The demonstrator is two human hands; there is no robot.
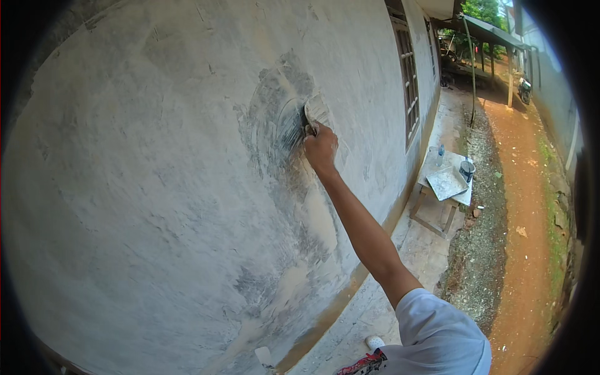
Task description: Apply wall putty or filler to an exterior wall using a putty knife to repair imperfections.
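My right arm reaches up to a grey plastered wall [156, 187]. My right hand [322, 147] is closed on a putty knife [318, 110], its broad blade coated with pale putty and held at the wall. Beside the blade lies a darker grey patch [275, 119] with curved streaks. Below it, cream-coloured smears [320, 219] run down the wall. My left hand is outside the picture. At the lower edge a pale, flat, blade-like piece [264, 357] shows; what holds it is hidden.
Along the wall on the right stands a low wooden table [462, 195] bearing a putty-smeared board [447, 182], a dark bucket [467, 170] and a bottle [440, 154]. A barred window [409, 78] lies beyond. Gravel [478, 262] borders a reddish dirt path [522, 250].
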